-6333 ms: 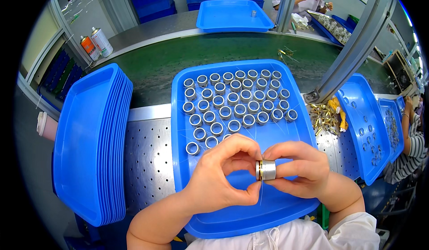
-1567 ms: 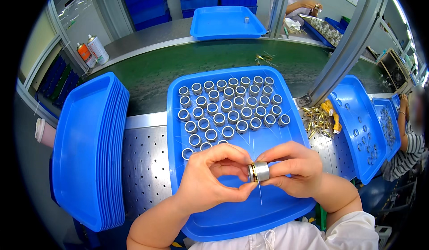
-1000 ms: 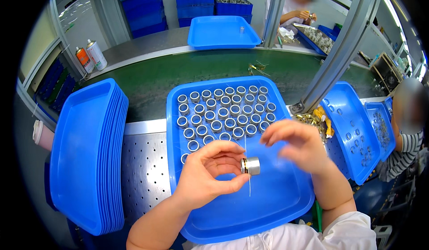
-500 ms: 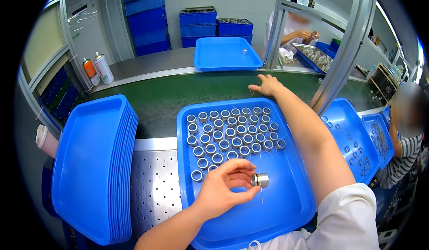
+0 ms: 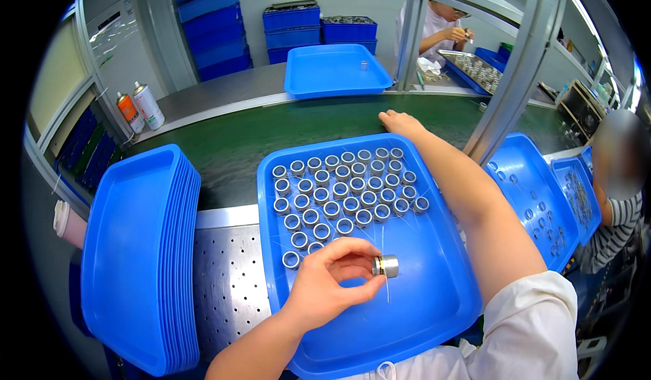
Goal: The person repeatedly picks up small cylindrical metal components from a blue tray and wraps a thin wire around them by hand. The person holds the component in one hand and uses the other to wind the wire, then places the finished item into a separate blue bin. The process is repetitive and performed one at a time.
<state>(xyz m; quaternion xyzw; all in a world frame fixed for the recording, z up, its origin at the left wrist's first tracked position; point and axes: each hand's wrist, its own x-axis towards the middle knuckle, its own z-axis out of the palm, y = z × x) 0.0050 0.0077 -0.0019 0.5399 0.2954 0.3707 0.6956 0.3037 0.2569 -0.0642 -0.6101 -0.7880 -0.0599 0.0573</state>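
My left hand holds a short silver metal ring-shaped part between thumb and fingers, above the near part of a blue tray. A yellowish band circles the part, and thin pale wires stick out from it. Several similar rings stand in rows in the tray, thin wires among them. Beyond the tray's far right corner, my right hand is over the green belt. Its fingers look curled together and are partly hidden, so whatever they hold, if anything, does not show.
A stack of blue trays stands at left, by spray cans. Across the belt sits another blue tray with one small part. A metal post rises at right, near trays of rings. Two people work at right.
My right hand's spread fingers have drawn together over the belt. My left hand keeps hold of the ring-shaped part, and the whole view has shifted slightly.
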